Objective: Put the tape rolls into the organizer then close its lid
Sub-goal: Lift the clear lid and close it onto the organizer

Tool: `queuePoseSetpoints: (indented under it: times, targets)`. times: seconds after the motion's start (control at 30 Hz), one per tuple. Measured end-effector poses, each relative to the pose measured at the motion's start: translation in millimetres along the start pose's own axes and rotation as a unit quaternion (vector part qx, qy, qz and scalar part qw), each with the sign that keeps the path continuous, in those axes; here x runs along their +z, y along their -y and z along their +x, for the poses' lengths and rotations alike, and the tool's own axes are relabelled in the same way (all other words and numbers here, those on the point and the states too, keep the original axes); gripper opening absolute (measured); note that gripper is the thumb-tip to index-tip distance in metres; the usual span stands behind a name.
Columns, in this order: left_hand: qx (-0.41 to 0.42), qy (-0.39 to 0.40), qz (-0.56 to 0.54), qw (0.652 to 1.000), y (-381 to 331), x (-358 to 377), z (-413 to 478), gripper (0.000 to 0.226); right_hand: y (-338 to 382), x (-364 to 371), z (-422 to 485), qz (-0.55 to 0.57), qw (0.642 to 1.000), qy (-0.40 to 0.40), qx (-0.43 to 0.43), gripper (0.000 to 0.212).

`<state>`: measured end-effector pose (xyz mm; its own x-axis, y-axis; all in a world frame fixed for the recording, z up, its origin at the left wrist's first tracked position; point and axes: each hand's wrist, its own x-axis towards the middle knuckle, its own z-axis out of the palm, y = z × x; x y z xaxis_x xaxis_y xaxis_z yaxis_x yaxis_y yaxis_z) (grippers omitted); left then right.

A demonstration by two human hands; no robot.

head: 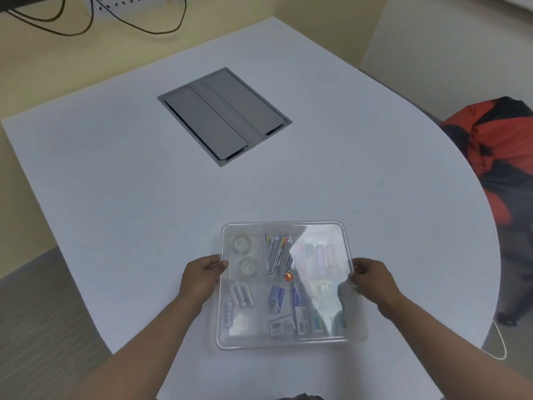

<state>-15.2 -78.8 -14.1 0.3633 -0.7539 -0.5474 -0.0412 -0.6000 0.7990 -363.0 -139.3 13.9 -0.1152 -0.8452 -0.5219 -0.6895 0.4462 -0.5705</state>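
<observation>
A clear plastic organizer point(222, 339) sits on the white table near its front edge. A transparent lid point(320, 229) lies over it. Through the lid I see two clear tape rolls point(241, 244) point(248, 267) in the back left compartment, one behind the other. My left hand point(203, 277) grips the lid's left edge with the thumb on top. My right hand point(372, 280) grips its right edge. Pens, batteries, markers and small packets fill the other compartments.
A grey cable hatch point(225, 116) is set into the white table point(115, 183) further back. Black cables point(95, 21) hang on the wall behind. An orange and black bag point(499, 151) sits to the right of the table.
</observation>
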Motion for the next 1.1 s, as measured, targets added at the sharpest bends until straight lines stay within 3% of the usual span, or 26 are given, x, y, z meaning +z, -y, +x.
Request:
queuePoseSetpoints:
  times: [0.03,0.1,0.13,0.2,0.3,0.4,0.5,0.87,1.1]
  targets:
    - [0.010,-0.002,0.026,1.000,-4.5,-0.5,3.8,0.013,6.3,-4.7,4.8,-0.020,1.000,0.023,-0.007,0.021]
    - [0.041,-0.013,0.151,0.988,-14.6,-0.6,10.8,0.041,20.1,-14.9,14.4,-0.130,0.989,0.065,-0.032,0.012]
    - [0.066,-0.020,0.232,0.970,-20.6,-0.7,11.4,0.050,27.9,-19.1,18.3,-0.210,0.974,0.076,-0.048,0.020]
    - [0.140,-0.026,0.365,0.920,-31.2,-0.2,8.8,0.065,37.8,-23.1,23.9,-0.322,0.941,0.064,-0.079,0.060]
    - [0.220,0.023,0.469,0.855,-39.8,-0.9,8.0,0.086,49.6,-22.5,25.3,-0.319,0.933,0.050,-0.159,0.104]
    - [0.197,0.087,0.517,0.828,-44.0,-1.6,7.9,0.108,54.3,-17.8,28.9,-0.376,0.902,0.076,-0.197,0.126]
    - [0.191,0.103,0.551,0.806,-47.1,-1.2,9.1,0.114,57.2,-15.4,31.5,-0.426,0.877,0.121,-0.188,0.136]
    - [0.189,0.115,0.557,0.800,-50.6,-3.9,11.0,0.125,72.8,-25.0,35.2,-0.449,0.851,0.188,-0.197,0.150]
    - [0.241,0.134,0.600,0.751,-41.3,-5.8,-12.4,0.124,44.6,-7.0,7.0,-0.480,0.823,0.161,-0.260,0.155]
